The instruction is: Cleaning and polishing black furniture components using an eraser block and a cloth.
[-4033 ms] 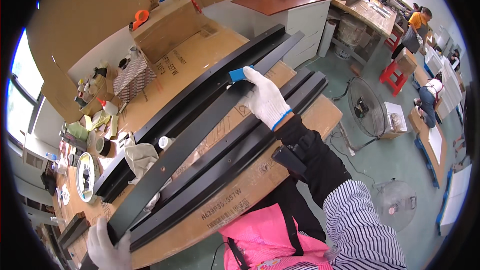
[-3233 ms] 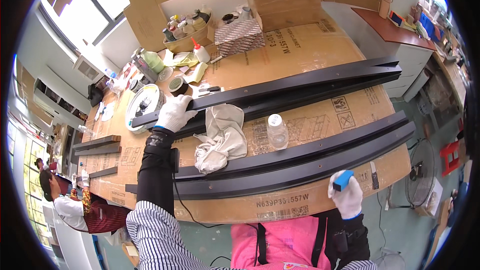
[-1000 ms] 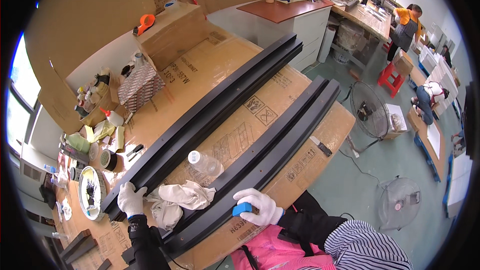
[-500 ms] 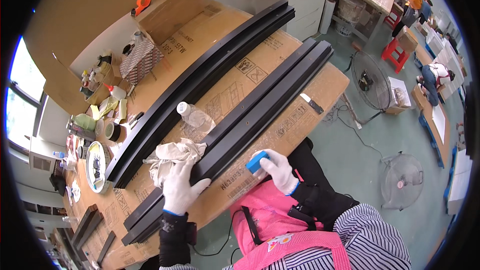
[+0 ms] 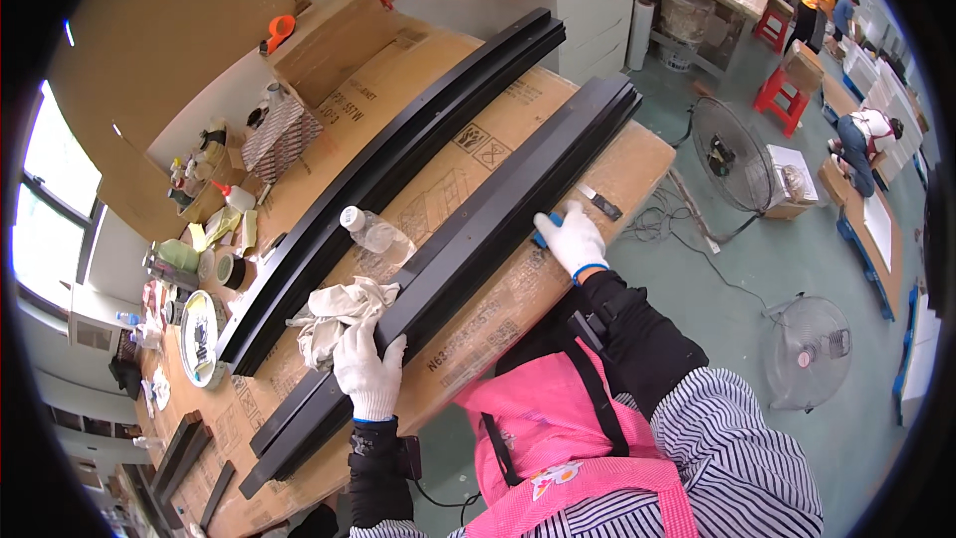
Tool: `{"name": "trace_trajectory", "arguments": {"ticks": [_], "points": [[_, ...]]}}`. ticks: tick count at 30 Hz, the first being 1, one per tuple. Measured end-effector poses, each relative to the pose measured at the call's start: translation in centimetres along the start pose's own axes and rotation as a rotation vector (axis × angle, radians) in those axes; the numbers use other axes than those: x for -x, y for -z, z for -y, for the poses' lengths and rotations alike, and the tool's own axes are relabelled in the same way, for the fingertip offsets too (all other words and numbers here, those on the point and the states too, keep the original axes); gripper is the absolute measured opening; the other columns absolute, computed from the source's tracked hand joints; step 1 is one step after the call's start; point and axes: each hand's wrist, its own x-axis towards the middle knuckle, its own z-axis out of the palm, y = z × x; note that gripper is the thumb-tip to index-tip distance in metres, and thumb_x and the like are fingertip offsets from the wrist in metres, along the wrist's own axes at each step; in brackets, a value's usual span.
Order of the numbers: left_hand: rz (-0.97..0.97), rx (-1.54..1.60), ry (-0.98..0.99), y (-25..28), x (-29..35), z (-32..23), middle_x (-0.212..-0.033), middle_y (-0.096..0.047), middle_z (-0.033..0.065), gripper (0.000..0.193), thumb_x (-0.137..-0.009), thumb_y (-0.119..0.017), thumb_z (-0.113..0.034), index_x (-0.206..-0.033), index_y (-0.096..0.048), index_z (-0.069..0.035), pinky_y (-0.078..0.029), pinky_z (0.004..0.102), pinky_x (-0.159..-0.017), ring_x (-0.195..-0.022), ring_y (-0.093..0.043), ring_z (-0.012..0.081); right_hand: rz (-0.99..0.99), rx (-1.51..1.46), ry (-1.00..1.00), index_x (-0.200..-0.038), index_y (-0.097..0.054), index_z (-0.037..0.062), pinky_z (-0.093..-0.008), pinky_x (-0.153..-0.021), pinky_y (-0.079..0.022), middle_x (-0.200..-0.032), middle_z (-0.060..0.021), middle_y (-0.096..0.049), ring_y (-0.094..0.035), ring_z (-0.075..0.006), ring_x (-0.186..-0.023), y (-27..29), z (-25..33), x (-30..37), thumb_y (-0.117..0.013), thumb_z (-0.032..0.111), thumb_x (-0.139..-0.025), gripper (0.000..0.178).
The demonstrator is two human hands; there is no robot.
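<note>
Both of my hands wear white gloves. My left hand (image 5: pixel 368 371) grips the near black rail (image 5: pixel 468 229), thumb on its near side and fingers on the far side by a crumpled white cloth (image 5: pixel 344 311). In my right hand (image 5: pixel 578 239) is a small blue block (image 5: pixel 545 229), mostly covered by the fingers, at the near side of that rail. A second long black rail (image 5: pixel 398 169) lies beyond it. Between the two rails lies a clear bottle (image 5: pixel 378 237) with a white cap.
Cardboard (image 5: pixel 443 339) covers the table, with a putty knife (image 5: pixel 601 202) near its right edge. Glue bottles, a white oval tray (image 5: pixel 203 339) and a patterned box (image 5: pixel 282 144) stand at the left. Fans (image 5: pixel 809 351) stand on the floor; other people work farther off.
My right hand has moved away from me and onto the near rail's side with the blue block. The near rail has tipped, showing a broader top face. My left hand has shifted slightly nearer.
</note>
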Motion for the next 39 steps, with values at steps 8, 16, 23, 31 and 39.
{"name": "trace_trajectory", "arguments": {"ticks": [8, 16, 23, 31, 39], "points": [[0.078, 0.226, 0.087, 3.2, 5.0, -2.8, -0.107, -0.070, 0.0163, 0.048, -0.073, -0.088, -0.018, -0.114, -0.070, -0.003, -0.057, 0.0443, -0.088, -0.100, -0.069, 0.0364, -0.234, -0.682, 0.162, -0.147, -0.051, 0.0004, -0.0309, -0.058, -0.051, -0.086, -0.0072, -0.065, -0.061, -0.0137, -0.064, -2.6, -4.4, 2.9, -0.064, 0.021, -0.105, 0.049], [0.181, 0.264, 0.100, 1.6, 9.7, -0.9, -0.103, -0.070, 0.0159, 0.048, -0.069, -0.090, -0.018, -0.110, -0.070, -0.002, -0.057, 0.0447, -0.084, -0.096, -0.069, 0.0378, -0.253, -1.005, 0.074, -0.139, -0.057, 0.0005, -0.0222, -0.048, -0.043, -0.085, -0.0029, -0.063, -0.056, -0.0081, -0.057, -2.2, -7.4, 9.0, -0.040, 0.045, -0.115, 0.053], [0.199, 0.218, 0.036, 2.0, 10.8, 1.0, -0.102, -0.070, 0.0143, 0.049, -0.067, -0.090, -0.018, -0.109, -0.070, -0.003, -0.056, 0.0452, -0.083, -0.096, -0.068, 0.0361, -0.583, 0.036, 0.097, -0.138, -0.062, 0.0100, -0.0471, -0.095, -0.054, -0.126, -0.0159, -0.056, -0.062, -0.0352, -0.111, 1.6, -8.9, 0.1, -0.080, 0.029, -0.091, 0.054], [0.146, 0.243, 0.103, 1.7, 10.6, 1.8, -0.101, -0.070, 0.0131, 0.046, -0.068, -0.089, -0.017, -0.108, -0.070, -0.003, -0.056, 0.0451, -0.081, -0.094, -0.068, 0.0361, -0.186, 0.293, 0.088, -0.112, -0.069, 0.0036, -0.0496, -0.101, -0.053, -0.126, -0.0200, -0.061, -0.063, -0.0401, -0.120, 6.6, -7.3, -4.4, -0.084, 0.044, -0.084, 0.051], [0.183, 0.282, 0.105, 0.1, 10.5, -0.1, -0.102, -0.070, 0.0143, 0.047, -0.067, -0.091, -0.020, -0.107, -0.072, -0.003, -0.056, 0.0448, -0.083, -0.095, -0.068, 0.0359, -0.494, -0.636, -0.145, -0.120, -0.061, 0.0015, -0.0293, -0.053, -0.049, -0.086, -0.0069, -0.067, -0.062, -0.0124, -0.063, 6.6, -11.6, -4.0, -0.070, 0.025, -0.103, 0.030]]}}
